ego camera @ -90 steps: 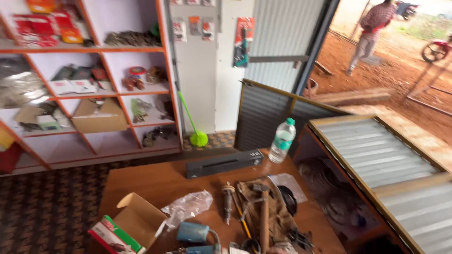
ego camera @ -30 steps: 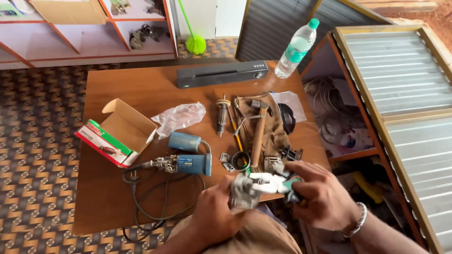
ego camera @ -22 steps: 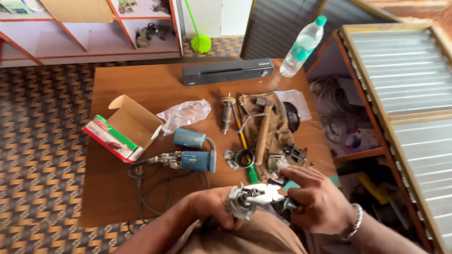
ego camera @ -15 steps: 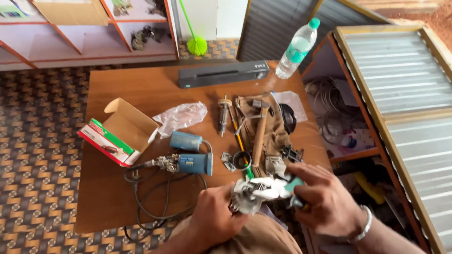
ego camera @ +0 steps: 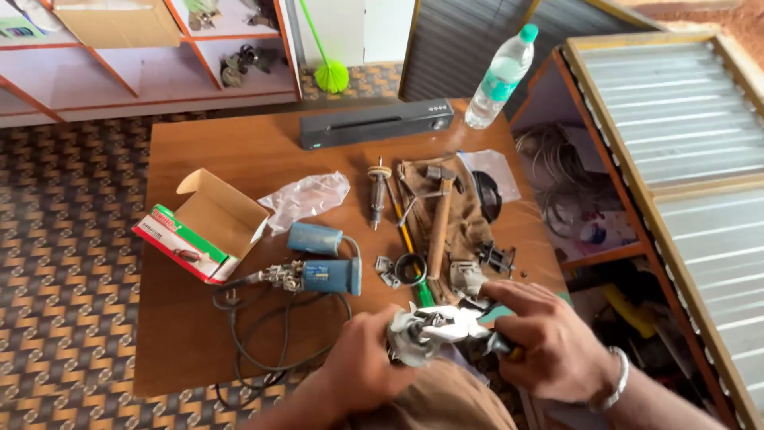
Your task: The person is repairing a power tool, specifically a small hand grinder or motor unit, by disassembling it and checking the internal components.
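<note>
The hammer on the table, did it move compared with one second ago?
No. The hammer lies on the brown cloth beside the yellow screwdriver, handle toward the person, as before; only the camera shifted.

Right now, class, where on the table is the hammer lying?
In the head view, the hammer lies on a brown cloth on the table's right half, between the yellow screwdriver and a black round part, beyond both hands.
</note>
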